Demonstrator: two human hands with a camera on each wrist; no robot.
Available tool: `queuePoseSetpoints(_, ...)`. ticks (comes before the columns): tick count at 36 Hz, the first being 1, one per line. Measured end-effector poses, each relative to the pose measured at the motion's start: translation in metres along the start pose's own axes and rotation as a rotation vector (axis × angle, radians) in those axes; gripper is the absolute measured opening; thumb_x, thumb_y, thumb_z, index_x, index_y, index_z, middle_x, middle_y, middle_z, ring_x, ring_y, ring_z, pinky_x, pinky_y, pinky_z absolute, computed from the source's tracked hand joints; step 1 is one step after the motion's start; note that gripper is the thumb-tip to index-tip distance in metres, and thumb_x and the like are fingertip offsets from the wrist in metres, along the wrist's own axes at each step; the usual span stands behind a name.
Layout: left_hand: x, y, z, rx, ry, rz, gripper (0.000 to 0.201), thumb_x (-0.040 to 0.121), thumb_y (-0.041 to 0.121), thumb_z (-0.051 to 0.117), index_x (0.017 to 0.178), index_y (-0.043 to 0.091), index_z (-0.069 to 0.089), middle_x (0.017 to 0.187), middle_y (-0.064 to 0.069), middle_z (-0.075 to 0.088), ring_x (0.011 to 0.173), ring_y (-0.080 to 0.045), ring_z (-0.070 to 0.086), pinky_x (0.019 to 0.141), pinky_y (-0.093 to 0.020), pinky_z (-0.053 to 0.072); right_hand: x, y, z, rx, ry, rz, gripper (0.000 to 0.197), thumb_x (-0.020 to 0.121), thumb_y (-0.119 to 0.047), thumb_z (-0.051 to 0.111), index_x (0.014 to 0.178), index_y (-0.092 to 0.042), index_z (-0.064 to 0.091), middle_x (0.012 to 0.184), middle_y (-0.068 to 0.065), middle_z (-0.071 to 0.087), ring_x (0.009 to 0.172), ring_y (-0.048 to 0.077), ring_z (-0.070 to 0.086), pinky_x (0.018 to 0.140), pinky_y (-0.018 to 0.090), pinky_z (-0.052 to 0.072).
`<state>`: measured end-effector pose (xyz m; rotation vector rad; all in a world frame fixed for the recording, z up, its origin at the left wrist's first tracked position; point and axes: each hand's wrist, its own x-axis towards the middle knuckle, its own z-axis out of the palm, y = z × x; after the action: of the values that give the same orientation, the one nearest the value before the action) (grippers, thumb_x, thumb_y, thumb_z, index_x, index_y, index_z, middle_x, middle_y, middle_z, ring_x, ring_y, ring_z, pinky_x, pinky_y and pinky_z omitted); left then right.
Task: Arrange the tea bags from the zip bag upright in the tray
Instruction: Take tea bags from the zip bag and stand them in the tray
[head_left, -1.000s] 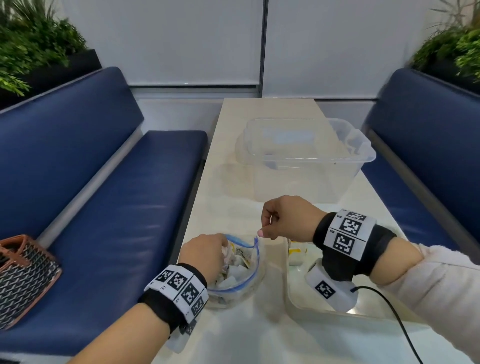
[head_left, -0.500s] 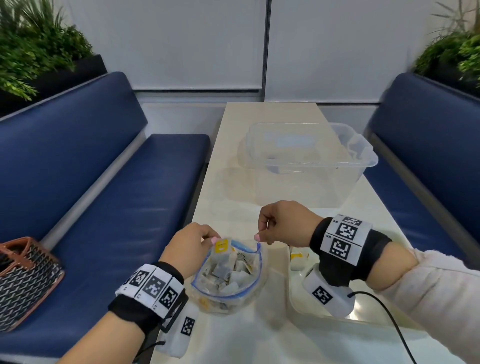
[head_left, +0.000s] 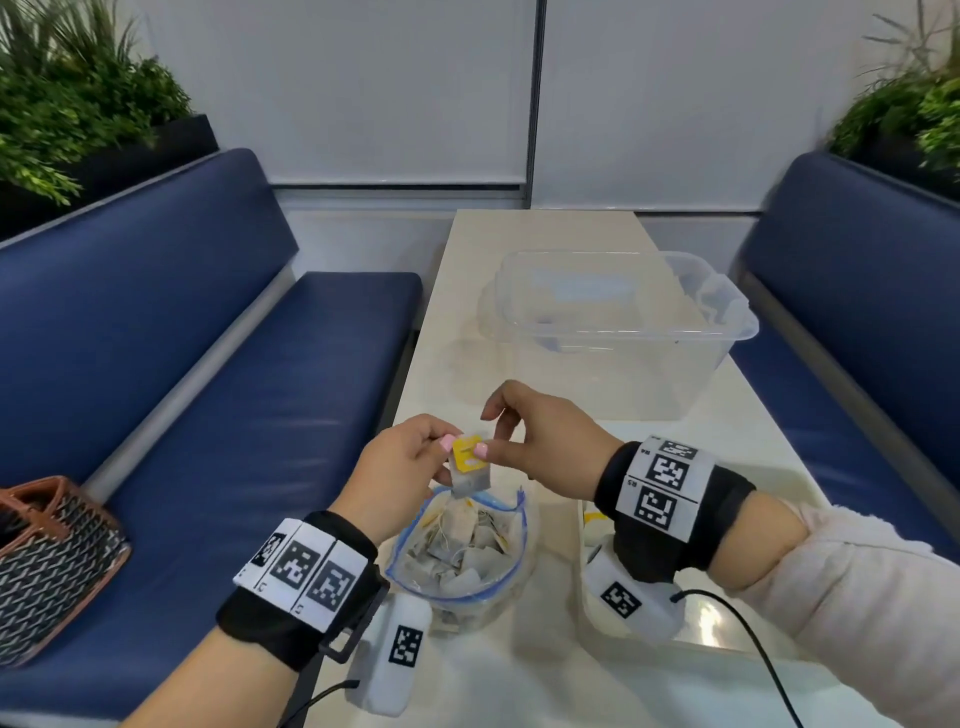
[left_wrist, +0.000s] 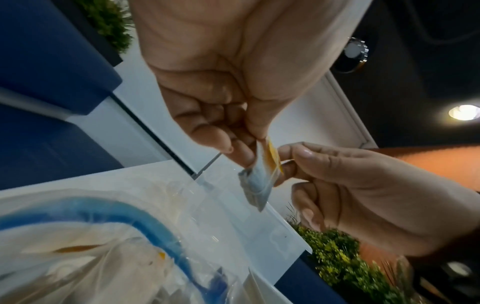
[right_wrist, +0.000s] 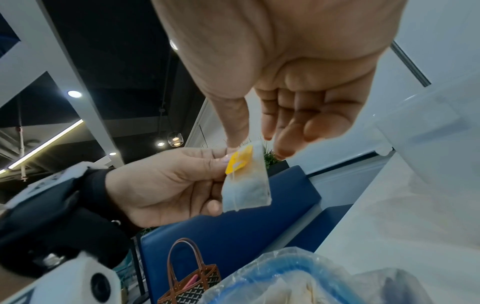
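Note:
A tea bag (head_left: 470, 470) with a yellow tag hangs above the open zip bag (head_left: 462, 556), which holds several more tea bags. My left hand (head_left: 445, 451) pinches the tea bag's upper left edge between thumb and fingers. From the right, my right hand (head_left: 485, 448) pinches the yellow tag with thumb and forefinger, its other fingers loose. The left wrist view shows the tea bag (left_wrist: 257, 183) between both hands; in the right wrist view it (right_wrist: 246, 185) hangs flat. The clear shallow tray (head_left: 727, 631) lies under my right wrist, with one tea bag (head_left: 595, 519) at its far left corner.
A large clear plastic bin (head_left: 623, 322) stands farther back on the pale table (head_left: 519, 234). Blue benches run along both sides. A patterned handbag (head_left: 52, 561) sits on the left bench. A black cable (head_left: 763, 654) trails from my right wrist.
My left hand came up out of the zip bag holding a tea bag. My right hand let go of the bag's rim and moved to pinch the yellow tag.

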<state>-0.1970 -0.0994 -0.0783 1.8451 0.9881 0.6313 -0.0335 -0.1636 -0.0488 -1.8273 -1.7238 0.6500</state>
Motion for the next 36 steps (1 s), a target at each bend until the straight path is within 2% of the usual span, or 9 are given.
queuePoseSetpoints(2,0.000,0.005,0.004,0.033,-0.020,0.037,0.021,0.096,0.016,0.049,0.084,0.026,0.061,0.075,0.005,0.067,0.058,0.004,0.059,0.051,-0.009,0.042,0.000,0.000,-0.004,-0.026,-0.011,0.007,0.024,0.086,-0.032,0.065,0.104,-0.020,0.055,0.094,-0.002,0.061,0.062,0.003,0.048,0.065,0.023,0.041)
queuePoseSetpoints(5,-0.002,0.014,0.012,0.065,-0.038,0.069,0.019,0.095,0.019,0.051,0.083,0.029,0.062,0.070,0.009,0.065,0.060,0.003,0.060,0.057,-0.012,0.042,-0.002,0.001,-0.014,-0.088,-0.037,0.007,0.013,0.085,-0.030,0.068,0.088,-0.019,0.062,0.084,-0.002,0.061,0.062,0.009,0.052,0.059,0.022,0.045)
queuePoseSetpoints(10,-0.006,0.024,0.035,0.053,-0.096,0.084,0.008,0.094,0.025,0.054,0.099,0.029,0.059,0.083,0.011,0.067,0.068,0.002,0.064,0.064,-0.014,0.048,-0.014,0.017,-0.039,-0.104,-0.077,0.069,0.022,0.080,-0.028,0.074,0.067,-0.027,0.057,0.068,-0.006,0.062,0.039,0.002,0.049,0.050,0.019,0.046)
queuePoseSetpoints(14,-0.012,0.021,0.058,0.116,-0.186,0.109,0.018,0.087,0.024,0.064,0.100,0.033,0.055,0.089,0.015,0.065,0.068,-0.005,0.059,0.065,-0.017,0.047,-0.027,0.042,-0.059,-0.188,-0.130,0.150,0.018,0.081,-0.022,0.072,0.070,-0.024,0.058,0.066,-0.006,0.066,0.038,0.004,0.052,0.054,0.022,0.049)
queuePoseSetpoints(17,-0.019,0.017,0.072,0.213,-0.267,0.140,0.030,0.081,0.027,0.071,0.104,0.032,0.052,0.087,0.014,0.061,0.060,-0.003,0.053,0.067,-0.019,0.045,-0.035,0.061,-0.065,-0.289,-0.218,0.234,0.011,0.083,-0.022,0.068,0.076,-0.021,0.059,0.068,-0.007,0.069,0.041,0.007,0.056,0.057,0.019,0.049)
queuePoseSetpoints(21,-0.027,0.014,0.088,0.318,-0.375,0.115,0.039,0.078,0.032,0.073,0.111,0.028,0.052,0.086,0.010,0.063,0.066,0.004,0.051,0.069,-0.016,0.042,-0.036,0.080,-0.060,-0.377,-0.313,0.292,0.009,0.083,-0.021,0.066,0.077,-0.021,0.059,0.069,-0.009,0.066,0.049,0.013,0.060,0.054,0.018,0.047)
queuePoseSetpoints(26,-0.037,0.008,0.100,0.409,-0.449,0.095,0.033,0.077,0.037,0.074,0.098,0.029,0.051,0.079,0.009,0.068,0.063,0.006,0.052,0.063,-0.011,0.040,-0.027,0.100,-0.039,-0.454,-0.385,0.310,0.012,0.078,-0.019,0.068,0.074,-0.025,0.058,0.081,-0.003,0.069,0.047,0.010,0.058,0.050,0.017,0.044)
queuePoseSetpoints(32,-0.041,0.006,0.105,0.471,-0.495,0.098,0.032,0.077,0.038,0.073,0.103,0.026,0.057,0.084,0.009,0.068,0.065,0.004,0.050,0.071,-0.017,0.043,-0.020,0.111,-0.020,-0.516,-0.444,0.319,0.023,0.077,-0.017,0.066,0.063,-0.026,0.049,0.062,-0.011,0.057,0.042,0.007,0.056,0.051,0.019,0.043)
queuePoseSetpoints(36,-0.041,0.005,0.105,0.493,-0.501,0.087,0.030,0.077,0.038,0.074,0.102,0.027,0.061,0.084,0.008,0.069,0.071,0.001,0.054,0.074,-0.019,0.046,-0.017,0.114,-0.014,-0.542,-0.453,0.317,0.023,0.076,-0.014,0.064,0.063,-0.024,0.049,0.061,-0.009,0.056,0.043,0.010,0.056,0.047,0.019,0.042)
